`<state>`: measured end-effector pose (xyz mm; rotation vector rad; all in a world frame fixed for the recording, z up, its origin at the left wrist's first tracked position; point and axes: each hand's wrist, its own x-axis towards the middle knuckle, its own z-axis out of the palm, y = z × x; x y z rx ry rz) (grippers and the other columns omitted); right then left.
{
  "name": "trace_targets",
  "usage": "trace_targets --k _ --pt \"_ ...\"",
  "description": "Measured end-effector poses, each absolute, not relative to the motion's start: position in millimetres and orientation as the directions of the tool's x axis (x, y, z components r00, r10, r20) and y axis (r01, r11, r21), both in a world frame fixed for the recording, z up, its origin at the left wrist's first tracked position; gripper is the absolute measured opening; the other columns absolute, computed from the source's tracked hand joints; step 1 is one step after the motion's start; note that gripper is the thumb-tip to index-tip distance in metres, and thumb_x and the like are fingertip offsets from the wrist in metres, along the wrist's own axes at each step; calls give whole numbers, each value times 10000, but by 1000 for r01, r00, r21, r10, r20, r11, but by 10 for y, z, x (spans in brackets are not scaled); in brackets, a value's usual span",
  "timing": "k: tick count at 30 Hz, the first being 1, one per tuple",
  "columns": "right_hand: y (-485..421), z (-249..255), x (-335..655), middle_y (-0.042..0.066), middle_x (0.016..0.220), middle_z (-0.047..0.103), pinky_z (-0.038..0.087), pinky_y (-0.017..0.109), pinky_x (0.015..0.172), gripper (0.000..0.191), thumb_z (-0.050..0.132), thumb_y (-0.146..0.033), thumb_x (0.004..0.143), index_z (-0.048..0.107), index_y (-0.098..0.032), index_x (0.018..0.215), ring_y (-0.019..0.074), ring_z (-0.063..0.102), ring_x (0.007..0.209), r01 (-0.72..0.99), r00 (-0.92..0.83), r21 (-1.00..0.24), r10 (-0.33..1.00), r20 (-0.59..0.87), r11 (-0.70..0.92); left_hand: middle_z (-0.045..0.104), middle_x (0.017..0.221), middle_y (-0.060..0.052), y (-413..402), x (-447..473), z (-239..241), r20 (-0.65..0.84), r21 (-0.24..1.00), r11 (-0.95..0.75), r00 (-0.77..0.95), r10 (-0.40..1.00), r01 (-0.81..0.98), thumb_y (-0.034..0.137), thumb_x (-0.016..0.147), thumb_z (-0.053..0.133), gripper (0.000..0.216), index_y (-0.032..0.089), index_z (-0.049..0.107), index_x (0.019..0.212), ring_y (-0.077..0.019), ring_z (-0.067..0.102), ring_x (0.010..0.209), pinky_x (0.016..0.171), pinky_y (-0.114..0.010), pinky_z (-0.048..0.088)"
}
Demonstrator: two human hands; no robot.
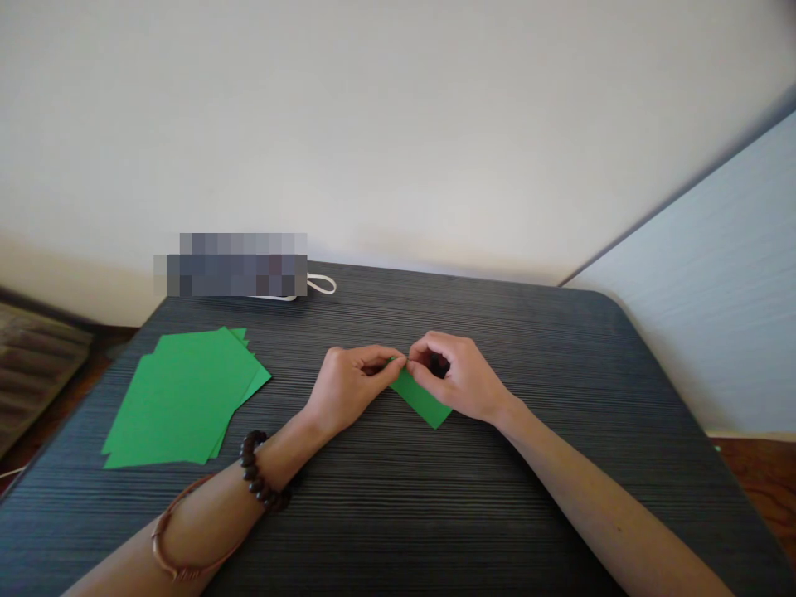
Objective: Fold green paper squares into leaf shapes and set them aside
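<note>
A small piece of green paper (429, 405) is held between my two hands over the middle of the table. My left hand (351, 383) pinches its upper left edge between thumb and fingers. Close beside it, my right hand (457, 373) pinches the paper near the same top corner, with the fingertips of both hands almost touching. The right hand covers part of the paper's right side, and whether it is folded there I cannot tell. To the left of my left hand lies a loose pile of green paper sheets (180, 394), overlapping at different angles.
The dark, wood-grained table (398, 531) meets a pale wall (398, 124) at the back. A blurred-out object (236, 269) with a white cord loop (322, 284) sits at the back left. A light panel (715, 274) rises on the right. A beaded bracelet (252, 473) circles my left wrist.
</note>
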<state>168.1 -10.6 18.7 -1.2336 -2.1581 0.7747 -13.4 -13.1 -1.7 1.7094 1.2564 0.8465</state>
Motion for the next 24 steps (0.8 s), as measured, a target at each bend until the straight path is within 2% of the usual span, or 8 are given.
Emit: trace_targets --k 8,17,24 --pt "-78 125 1659 -18 669 545 381 235 596 79 527 -143 780 537 -172 708 105 502 620 535 -442 -722 874 204 439 731 749 4 -107 -147 3 -3 930 -81 227 974 357 320 779 617 182 173 713 828 -161 676 692 613 -215 517" --pt "-45 93 1880 -15 676 564 398 239 629 91 510 -108 764 540 -172 708 110 517 625 523 -489 -729 856 168 442 738 763 -20 -14 -234 36 -101 952 50 154 983 301 345 751 649 214 157 711 834 -175 686 715 640 -228 534" --pt "-12 80 1990 -23 670 555 389 228 612 97 518 -91 750 528 -174 700 103 507 616 507 -497 -748 855 152 428 740 788 -27 10 -270 23 -118 962 79 134 984 263 382 745 657 248 160 706 844 -178 684 727 648 -227 529"
